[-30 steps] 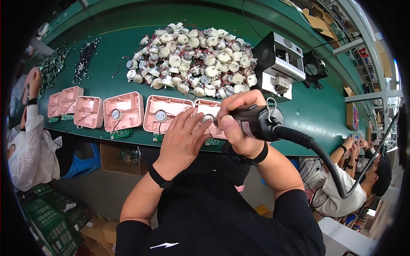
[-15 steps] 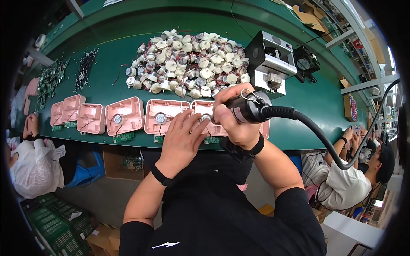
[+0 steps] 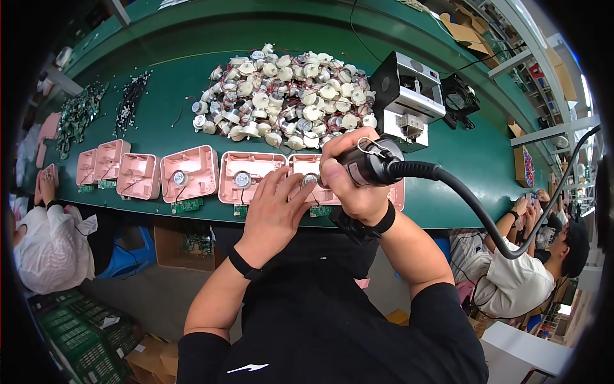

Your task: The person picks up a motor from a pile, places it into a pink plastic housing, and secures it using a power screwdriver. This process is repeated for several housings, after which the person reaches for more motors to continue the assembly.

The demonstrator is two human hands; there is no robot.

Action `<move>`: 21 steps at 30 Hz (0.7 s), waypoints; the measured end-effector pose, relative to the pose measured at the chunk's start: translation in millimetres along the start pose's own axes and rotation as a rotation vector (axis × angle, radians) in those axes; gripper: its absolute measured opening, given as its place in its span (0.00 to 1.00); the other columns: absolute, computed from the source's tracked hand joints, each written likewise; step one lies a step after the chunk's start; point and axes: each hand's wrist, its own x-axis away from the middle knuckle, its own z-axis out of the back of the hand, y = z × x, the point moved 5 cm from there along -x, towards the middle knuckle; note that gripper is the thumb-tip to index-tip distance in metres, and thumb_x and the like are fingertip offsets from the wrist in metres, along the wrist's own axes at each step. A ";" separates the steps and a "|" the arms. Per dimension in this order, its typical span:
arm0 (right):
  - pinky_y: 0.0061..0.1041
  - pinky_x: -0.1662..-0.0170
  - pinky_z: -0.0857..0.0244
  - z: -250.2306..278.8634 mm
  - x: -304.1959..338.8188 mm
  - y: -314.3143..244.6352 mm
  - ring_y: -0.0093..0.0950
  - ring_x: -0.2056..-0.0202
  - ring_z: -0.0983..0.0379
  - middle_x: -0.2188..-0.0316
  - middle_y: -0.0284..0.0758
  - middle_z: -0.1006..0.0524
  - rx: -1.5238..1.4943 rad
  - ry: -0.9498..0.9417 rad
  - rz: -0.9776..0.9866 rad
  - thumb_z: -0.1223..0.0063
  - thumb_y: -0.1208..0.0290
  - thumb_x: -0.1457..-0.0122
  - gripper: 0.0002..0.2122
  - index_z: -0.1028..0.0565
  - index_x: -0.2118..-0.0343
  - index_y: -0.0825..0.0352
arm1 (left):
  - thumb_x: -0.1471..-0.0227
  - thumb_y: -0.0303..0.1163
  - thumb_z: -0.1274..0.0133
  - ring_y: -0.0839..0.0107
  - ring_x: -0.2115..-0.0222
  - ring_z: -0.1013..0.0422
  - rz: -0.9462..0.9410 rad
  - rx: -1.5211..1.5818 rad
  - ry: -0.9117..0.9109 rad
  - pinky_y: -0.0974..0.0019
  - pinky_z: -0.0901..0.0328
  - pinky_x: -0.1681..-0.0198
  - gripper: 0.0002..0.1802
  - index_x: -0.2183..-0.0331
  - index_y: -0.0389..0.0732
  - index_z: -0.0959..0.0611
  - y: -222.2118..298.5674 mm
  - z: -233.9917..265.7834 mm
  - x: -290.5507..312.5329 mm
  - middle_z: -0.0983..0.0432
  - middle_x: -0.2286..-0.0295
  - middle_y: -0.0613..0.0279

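Note:
My right hand (image 3: 348, 176) grips a black corded power screwdriver (image 3: 368, 165), its thick cable curving off to the right. The tool's tip is hidden behind my fingers, over a pink plastic housing (image 3: 304, 160). My left hand (image 3: 272, 211) lies palm down with fingers outstretched and apart across this housing and its neighbour, the pink housing on the left (image 3: 233, 158). Its fingertips are beside a small round motor (image 3: 309, 180) in the housing under the tool. A green circuit board (image 3: 322, 211) hangs at that housing's front edge. Another motor (image 3: 242, 180) sits in the left neighbour.
Several more pink housings (image 3: 188, 168) line the table's front edge on the left. Behind them lies a large heap of white-capped motors (image 3: 288, 96). A silver-black machine (image 3: 409, 89) and a small black fan (image 3: 457, 96) stand back right. Co-workers (image 3: 511, 272) sit on both sides.
Both my hands keep their places at the housing, the screwdriver still in my right. The view has shifted slightly. At the far left, a co-worker's hand has moved, and a pink part now shows beside it.

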 end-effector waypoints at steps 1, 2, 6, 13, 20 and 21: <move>0.23 0.72 0.32 -0.3 -1.4 -0.4 0.21 0.75 0.30 0.70 0.40 0.25 0.012 0.005 -0.001 0.45 0.83 0.42 0.14 0.36 0.57 0.68 | 0.47 0.36 0.38 0.53 0.45 0.35 -0.001 0.001 0.000 0.49 0.38 0.41 0.23 0.48 0.46 0.20 -0.3 -0.3 0.1 0.27 0.51 0.59; 0.23 0.72 0.32 -0.4 -3.1 -0.9 0.21 0.75 0.30 0.70 0.39 0.25 0.025 0.010 -0.002 0.45 0.83 0.42 0.14 0.36 0.58 0.68 | 0.47 0.36 0.38 0.53 0.45 0.35 0.000 -0.006 0.002 0.49 0.38 0.42 0.23 0.48 0.46 0.20 -0.8 -0.3 0.2 0.27 0.52 0.59; 0.23 0.71 0.32 2.7 -5.1 3.4 0.20 0.74 0.29 0.70 0.38 0.24 0.064 0.010 -0.011 0.45 0.84 0.44 0.14 0.36 0.58 0.68 | 0.46 0.36 0.38 0.53 0.45 0.35 -0.001 -0.029 0.001 0.50 0.38 0.42 0.23 0.48 0.46 0.20 -0.9 0.1 1.2 0.27 0.52 0.59; 0.22 0.68 0.30 0.9 -4.4 0.3 0.19 0.73 0.27 0.70 0.35 0.24 0.178 0.046 0.134 0.44 0.86 0.46 0.14 0.34 0.59 0.69 | 0.47 0.35 0.39 0.53 0.45 0.36 -0.020 -0.045 -0.013 0.50 0.37 0.42 0.23 0.48 0.46 0.20 4.3 2.2 0.9 0.28 0.51 0.58; 0.22 0.67 0.30 3.8 -0.4 5.1 0.18 0.71 0.26 0.70 0.33 0.23 0.175 0.112 -0.005 0.39 0.84 0.48 0.13 0.30 0.62 0.69 | 0.47 0.34 0.38 0.51 0.44 0.36 -0.009 -0.034 -0.016 0.49 0.38 0.42 0.23 0.49 0.47 0.20 3.4 -5.5 3.1 0.28 0.51 0.58; 0.22 0.68 0.30 1.5 -4.3 -0.9 0.17 0.72 0.27 0.70 0.33 0.23 0.210 0.097 0.033 0.39 0.83 0.48 0.12 0.29 0.62 0.70 | 0.47 0.34 0.38 0.51 0.44 0.36 -0.032 -0.029 -0.021 0.49 0.38 0.42 0.23 0.49 0.47 0.20 5.0 -4.1 3.3 0.28 0.51 0.58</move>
